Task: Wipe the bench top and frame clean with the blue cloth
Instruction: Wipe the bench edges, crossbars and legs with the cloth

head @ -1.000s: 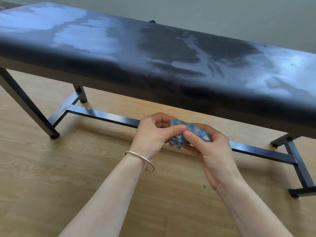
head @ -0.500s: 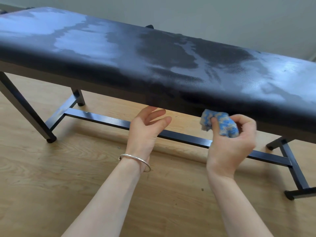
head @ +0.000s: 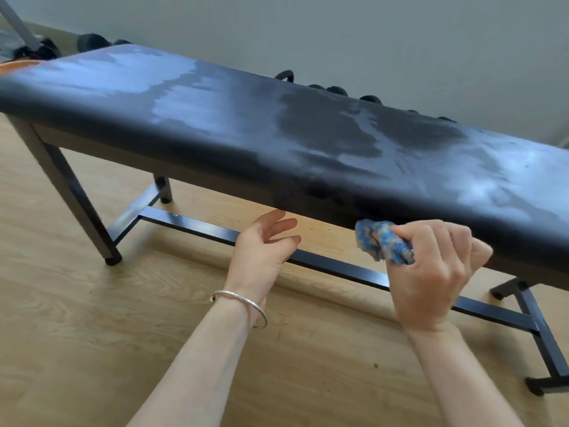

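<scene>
A long bench with a black padded top (head: 277, 137) crosses the head view; the top shows pale wet streaks and darker patches. Its black metal frame has a low crossbar (head: 191, 224) and legs at both ends. My right hand (head: 431, 272) grips a bunched blue cloth (head: 381, 241), whose upper end sits against the near lower edge of the top. My left hand (head: 264, 245) hovers just below that edge, fingers relaxed and holding nothing, in front of the crossbar. A silver bangle circles my left wrist.
Light wooden floor (head: 92, 334) lies beneath and in front of the bench. Dark objects (head: 335, 90) line the grey wall behind the bench. An orange thing (head: 15, 65) and more dark items sit at the far left.
My left hand let go of the cloth and drew left. My right hand lifted the cloth from near the crossbar up to the near edge of the bench top.
</scene>
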